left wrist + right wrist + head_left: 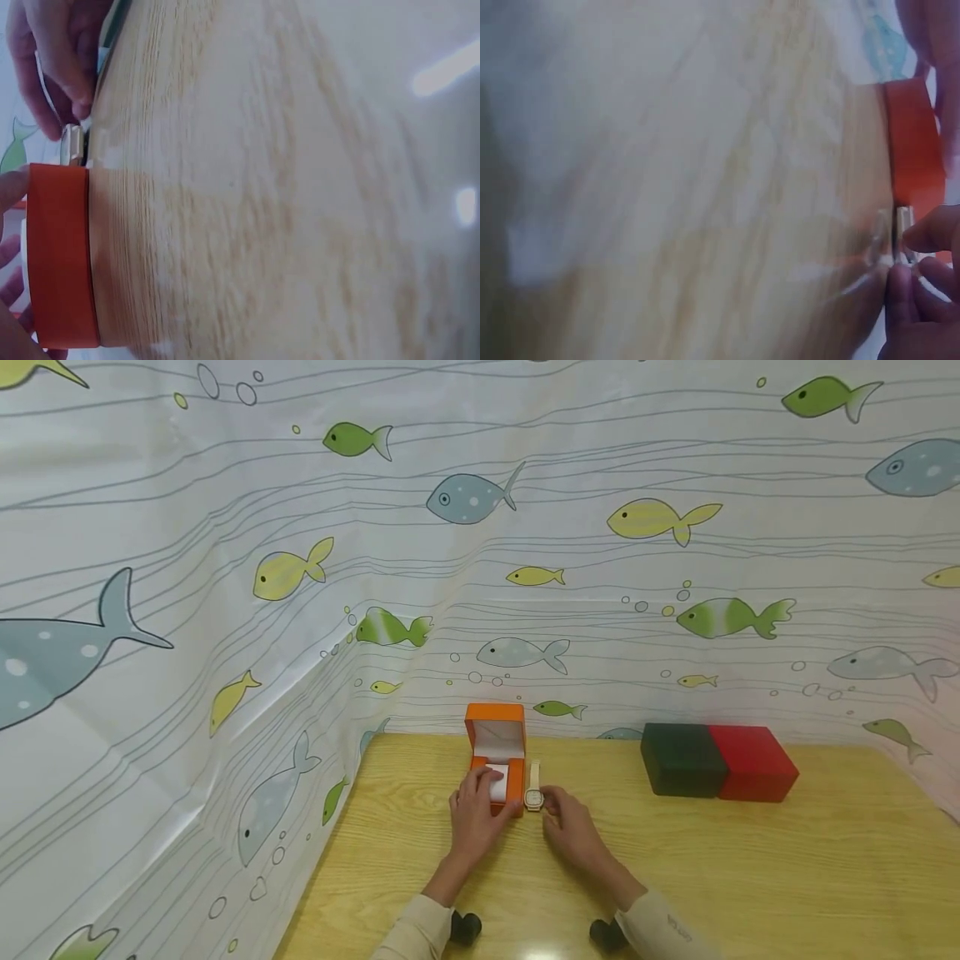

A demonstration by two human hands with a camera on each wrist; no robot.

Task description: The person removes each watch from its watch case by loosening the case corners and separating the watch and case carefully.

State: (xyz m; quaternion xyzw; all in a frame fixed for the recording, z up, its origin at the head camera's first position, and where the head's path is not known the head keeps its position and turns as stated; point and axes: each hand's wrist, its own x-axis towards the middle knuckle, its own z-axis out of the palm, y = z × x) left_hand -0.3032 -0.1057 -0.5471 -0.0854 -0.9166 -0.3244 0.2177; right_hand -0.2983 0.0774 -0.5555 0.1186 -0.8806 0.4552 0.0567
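An orange watch box (514,789) stands with its lid (495,710) raised and a white cushion (498,785) inside. My left hand (474,818) holds the box, fingers over its left side and cushion, thumb at the front right corner. Flat on the table, just right of the box, lies a wristwatch (533,797) with a pale strap, face up. The fingertips of my right hand (573,827) are at the watch's right edge; the right wrist view shows its fingers (934,229) around the watch case (904,225). Whether they press on it is hard to see.
A dark green box (682,760) and a red box (753,764) stand side by side at the back right of the wooden table (720,868). Fish-patterned sheeting (420,560) rises behind the table and along its left side.
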